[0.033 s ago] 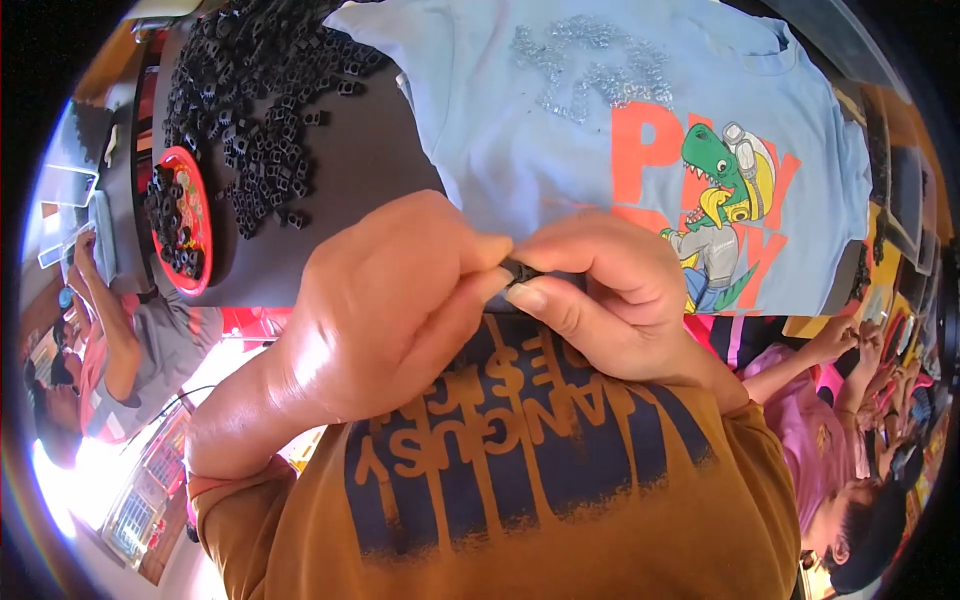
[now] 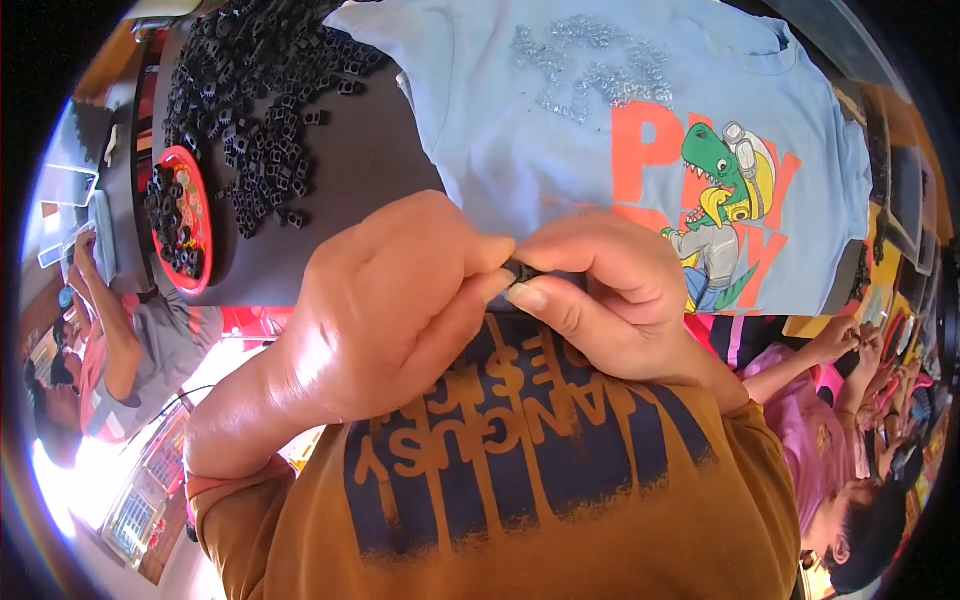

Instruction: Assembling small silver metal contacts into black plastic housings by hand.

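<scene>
My left hand and my right hand meet in front of my chest, fingertips pinched together. Between them is a small black plastic piece, mostly covered by the fingers; both hands grip it. Many similar black plastic pieces lie heaped on the dark table at the far left. A red oval plate near the table's left edge holds more of them. Beyond my hands a light blue T-shirt with a dinosaur print is spread on the table, and small clear, shiny bits lie scattered on it.
The dark table ends just in front of my body. To the left sits a person in a grey top. At the right another person in a pink top works with both hands. Clear plastic containers stand along the far right.
</scene>
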A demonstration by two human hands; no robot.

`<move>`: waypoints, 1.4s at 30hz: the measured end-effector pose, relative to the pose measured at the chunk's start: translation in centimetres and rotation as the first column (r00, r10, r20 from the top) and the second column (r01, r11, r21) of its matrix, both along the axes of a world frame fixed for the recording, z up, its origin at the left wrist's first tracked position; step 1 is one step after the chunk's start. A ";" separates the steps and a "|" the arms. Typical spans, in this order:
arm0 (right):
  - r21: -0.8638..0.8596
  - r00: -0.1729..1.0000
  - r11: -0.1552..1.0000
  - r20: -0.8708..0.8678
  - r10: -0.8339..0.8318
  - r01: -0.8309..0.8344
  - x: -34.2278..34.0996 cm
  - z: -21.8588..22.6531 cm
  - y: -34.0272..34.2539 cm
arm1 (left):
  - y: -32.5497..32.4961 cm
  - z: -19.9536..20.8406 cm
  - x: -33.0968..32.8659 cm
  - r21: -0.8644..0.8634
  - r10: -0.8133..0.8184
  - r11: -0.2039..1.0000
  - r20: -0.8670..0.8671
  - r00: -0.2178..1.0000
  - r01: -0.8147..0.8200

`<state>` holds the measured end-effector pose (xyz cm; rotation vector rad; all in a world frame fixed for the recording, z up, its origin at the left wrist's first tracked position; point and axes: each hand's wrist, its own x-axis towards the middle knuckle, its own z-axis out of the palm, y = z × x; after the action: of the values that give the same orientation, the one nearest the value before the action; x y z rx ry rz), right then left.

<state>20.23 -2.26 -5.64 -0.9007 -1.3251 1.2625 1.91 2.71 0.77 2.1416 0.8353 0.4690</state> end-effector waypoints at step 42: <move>-0.073 0.957 0.996 -0.289 0.028 -0.051 1.7 0.4 0.1 | 5.5 2.6 3.6 0.490 0.020 0.872 -0.018 1.000 -0.009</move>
<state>21.92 -2.15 -5.25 -0.7148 -1.0724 1.4268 5.49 8.22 3.34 2.6101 0.8061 0.7297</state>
